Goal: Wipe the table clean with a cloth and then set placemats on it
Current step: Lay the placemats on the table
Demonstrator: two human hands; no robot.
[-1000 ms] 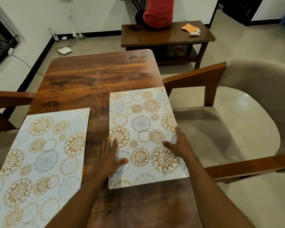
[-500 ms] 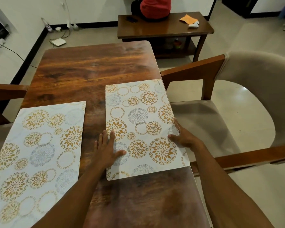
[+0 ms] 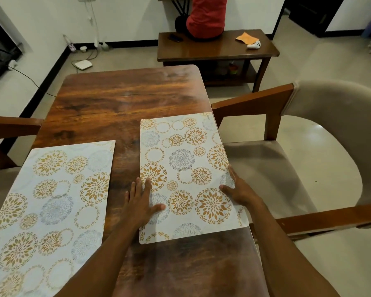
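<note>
Both the left hand [image 3: 138, 203] and right hand [image 3: 239, 189] lay flat, fingers straight, gripping nothing, on the right placemat [image 3: 186, 168] atop the table [image 3: 120, 103].

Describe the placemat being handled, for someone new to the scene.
Start at the wooden dining table. Of two floral placemats on it, take the right placemat, beside the beige chair. Unlike the left placemat, it has the left hand and right hand resting on it.

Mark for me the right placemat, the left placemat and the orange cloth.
right placemat [image 3: 181, 160], head view, grey flower near its middle.
left placemat [image 3: 56, 209], head view, its middle.
orange cloth [image 3: 245, 37], head view, its centre.
</note>
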